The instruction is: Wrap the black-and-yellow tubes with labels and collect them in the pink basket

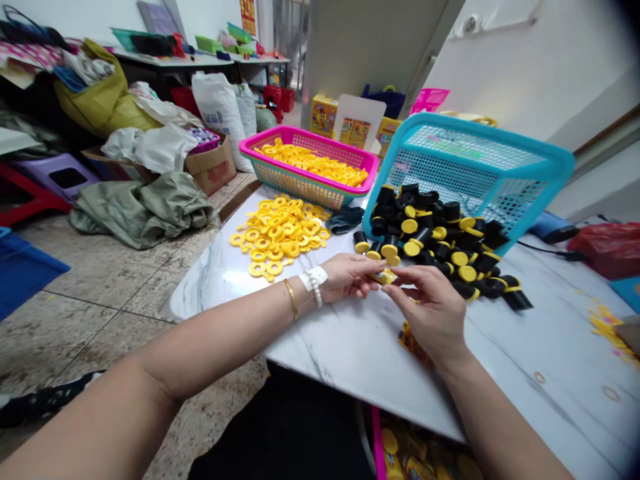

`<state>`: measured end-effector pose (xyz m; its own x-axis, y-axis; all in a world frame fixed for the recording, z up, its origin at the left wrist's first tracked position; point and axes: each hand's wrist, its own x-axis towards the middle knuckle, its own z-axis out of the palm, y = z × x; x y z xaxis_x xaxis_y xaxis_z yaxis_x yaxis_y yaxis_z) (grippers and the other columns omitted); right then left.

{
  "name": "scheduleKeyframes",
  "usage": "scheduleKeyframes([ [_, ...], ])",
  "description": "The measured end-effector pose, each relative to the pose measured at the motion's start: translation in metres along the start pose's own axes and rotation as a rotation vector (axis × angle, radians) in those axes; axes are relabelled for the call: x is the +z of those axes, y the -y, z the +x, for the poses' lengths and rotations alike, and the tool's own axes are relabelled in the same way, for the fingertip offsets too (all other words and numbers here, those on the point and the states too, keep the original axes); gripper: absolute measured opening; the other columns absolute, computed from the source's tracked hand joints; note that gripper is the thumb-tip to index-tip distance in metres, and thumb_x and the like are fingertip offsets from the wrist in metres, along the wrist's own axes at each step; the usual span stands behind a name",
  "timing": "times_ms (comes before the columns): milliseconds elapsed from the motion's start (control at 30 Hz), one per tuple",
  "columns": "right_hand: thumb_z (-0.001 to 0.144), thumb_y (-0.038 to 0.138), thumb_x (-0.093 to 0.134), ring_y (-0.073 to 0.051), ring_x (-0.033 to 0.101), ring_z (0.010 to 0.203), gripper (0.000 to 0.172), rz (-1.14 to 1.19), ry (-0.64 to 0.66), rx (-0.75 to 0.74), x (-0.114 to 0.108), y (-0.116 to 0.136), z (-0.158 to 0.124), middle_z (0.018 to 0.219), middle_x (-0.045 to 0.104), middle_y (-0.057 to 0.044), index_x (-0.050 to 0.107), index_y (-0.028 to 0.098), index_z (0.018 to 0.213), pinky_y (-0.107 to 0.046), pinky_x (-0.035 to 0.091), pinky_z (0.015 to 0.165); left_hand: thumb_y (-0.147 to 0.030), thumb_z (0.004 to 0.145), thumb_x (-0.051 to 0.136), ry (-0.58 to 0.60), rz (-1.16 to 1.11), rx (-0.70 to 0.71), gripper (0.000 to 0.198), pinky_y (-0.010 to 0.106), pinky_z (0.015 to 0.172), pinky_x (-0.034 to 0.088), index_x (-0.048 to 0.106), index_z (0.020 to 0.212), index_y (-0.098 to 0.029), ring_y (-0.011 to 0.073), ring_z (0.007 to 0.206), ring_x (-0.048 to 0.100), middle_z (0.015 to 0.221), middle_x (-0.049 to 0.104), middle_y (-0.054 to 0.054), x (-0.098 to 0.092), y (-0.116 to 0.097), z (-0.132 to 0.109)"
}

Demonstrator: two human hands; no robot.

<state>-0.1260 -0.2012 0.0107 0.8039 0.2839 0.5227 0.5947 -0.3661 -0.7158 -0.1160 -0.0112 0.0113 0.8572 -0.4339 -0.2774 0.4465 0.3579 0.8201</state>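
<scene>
Over the front of the table, my left hand and my right hand meet at a small yellow printed piece. Both pinch it between fingertips, one at each end. It looks like a label or small packet; its exact kind is too small to tell. Partly hidden beneath my right hand lies an orange and dark printed stack. Just beyond my hands are black cylinders with yellow caps, spilling from a tipped blue basket. A pile of yellow rings lies to the left.
A pink-rimmed basket of yellow pieces stands behind the ring pile, with a dark cloth beside it. Printed yellow boxes are at the back. Below the table edge sits a pink-edged container. Sacks and stools crowd the floor left.
</scene>
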Motion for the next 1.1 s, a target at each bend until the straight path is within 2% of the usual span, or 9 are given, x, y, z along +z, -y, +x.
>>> scheduleKeyframes([
  [100, 0.079, 0.03, 0.077, -0.019, 0.069, 0.084, 0.023, 0.057, -0.041, 0.072, 0.004, 0.003, -0.002, 0.097, 0.068, -0.006, 0.074, 0.021, 0.1, -0.034, 0.064, 0.071, -0.042, 0.074, 0.08, 0.027, 0.038, 0.064, 0.035, 0.016, 0.044, 0.041, 0.065, 0.083, -0.011, 0.0041, 0.044, 0.052, 0.062, 0.063, 0.0, 0.0, 0.003, -0.001],
  [300, 0.077, 0.035, 0.08, -0.018, 0.073, 0.072, 0.03, 0.465, 0.026, 0.46, 0.006, 0.006, 0.001, 0.087, 0.075, -0.004, 0.074, 0.019, 0.102, -0.037, 0.066, 0.07, -0.047, 0.067, 0.084, 0.127, 0.079, 0.14, 0.047, 0.018, 0.051, 0.045, 0.064, 0.092, -0.012, 0.0064, 0.051, 0.058, 0.068, 0.066, 0.002, -0.002, 0.002, -0.002],
  [400, 0.079, 0.033, 0.078, -0.016, 0.073, 0.072, 0.038, 0.572, 0.131, 0.45, 0.0, 0.002, 0.004, 0.085, 0.075, -0.001, 0.071, 0.024, 0.115, -0.034, 0.065, 0.068, -0.053, 0.07, 0.08, 0.188, 0.098, 0.114, 0.05, 0.018, 0.047, 0.043, 0.064, 0.092, -0.012, 0.0064, 0.048, 0.057, 0.07, 0.067, 0.004, -0.003, 0.0, -0.002],
  [567, 0.077, 0.031, 0.08, -0.016, 0.072, 0.063, 0.039, 0.629, 0.269, 0.477, -0.002, -0.001, 0.007, 0.075, 0.075, -0.002, 0.073, 0.024, 0.115, -0.031, 0.064, 0.061, -0.055, 0.082, 0.068, 0.206, 0.154, 0.073, 0.045, 0.016, 0.037, 0.035, 0.062, 0.094, -0.012, 0.0058, 0.039, 0.05, 0.063, 0.065, 0.003, 0.0, 0.002, -0.008],
  [733, 0.073, 0.037, 0.082, -0.017, 0.07, 0.057, 0.043, 0.59, 0.329, 0.422, -0.024, 0.023, -0.004, 0.07, 0.074, -0.001, 0.073, 0.022, 0.113, -0.03, 0.061, 0.053, -0.052, 0.087, 0.064, 0.232, 0.254, 0.018, 0.047, 0.019, 0.037, 0.036, 0.059, 0.111, -0.013, 0.0097, 0.038, 0.053, 0.064, 0.066, 0.004, 0.01, -0.005, -0.023],
  [800, 0.075, 0.039, 0.081, -0.015, 0.067, 0.052, 0.04, 0.518, 0.422, 0.425, -0.047, 0.038, -0.023, 0.067, 0.073, 0.0, 0.075, 0.021, 0.11, -0.027, 0.058, 0.051, -0.054, 0.09, 0.058, 0.09, 0.272, 0.036, 0.047, 0.019, 0.038, 0.038, 0.058, 0.114, -0.013, 0.0089, 0.037, 0.052, 0.065, 0.066, 0.003, 0.011, -0.01, -0.021],
  [967, 0.08, 0.036, 0.077, -0.014, 0.07, 0.067, 0.027, 0.219, 0.952, 0.437, -0.094, 0.063, -0.114, 0.081, 0.076, -0.004, 0.079, 0.018, 0.099, -0.019, 0.054, 0.062, -0.047, 0.091, 0.061, -0.267, 0.294, 0.148, 0.036, 0.016, 0.04, 0.032, 0.062, 0.092, -0.011, 0.0045, 0.04, 0.048, 0.061, 0.061, 0.002, 0.003, -0.013, -0.006],
  [1033, 0.087, 0.028, 0.069, -0.016, 0.073, 0.079, 0.022, -0.106, 0.952, 0.459, -0.098, 0.06, -0.155, 0.091, 0.078, -0.006, 0.077, 0.021, 0.106, -0.023, 0.055, 0.074, -0.04, 0.089, 0.066, -0.307, 0.297, 0.165, 0.029, 0.016, 0.04, 0.03, 0.062, 0.086, -0.012, 0.0041, 0.04, 0.046, 0.06, 0.059, 0.001, 0.002, -0.011, -0.004],
  [1100, 0.089, 0.021, 0.062, -0.021, 0.074, 0.086, 0.027, -0.477, 0.763, 0.46, -0.096, 0.05, -0.183, 0.1, 0.077, -0.01, 0.075, 0.02, 0.113, -0.029, 0.056, 0.078, -0.037, 0.087, 0.069, -0.315, 0.309, 0.181, 0.026, 0.017, 0.039, 0.029, 0.061, 0.082, -0.013, 0.0043, 0.039, 0.045, 0.059, 0.059, 0.0, 0.004, -0.008, -0.003],
])
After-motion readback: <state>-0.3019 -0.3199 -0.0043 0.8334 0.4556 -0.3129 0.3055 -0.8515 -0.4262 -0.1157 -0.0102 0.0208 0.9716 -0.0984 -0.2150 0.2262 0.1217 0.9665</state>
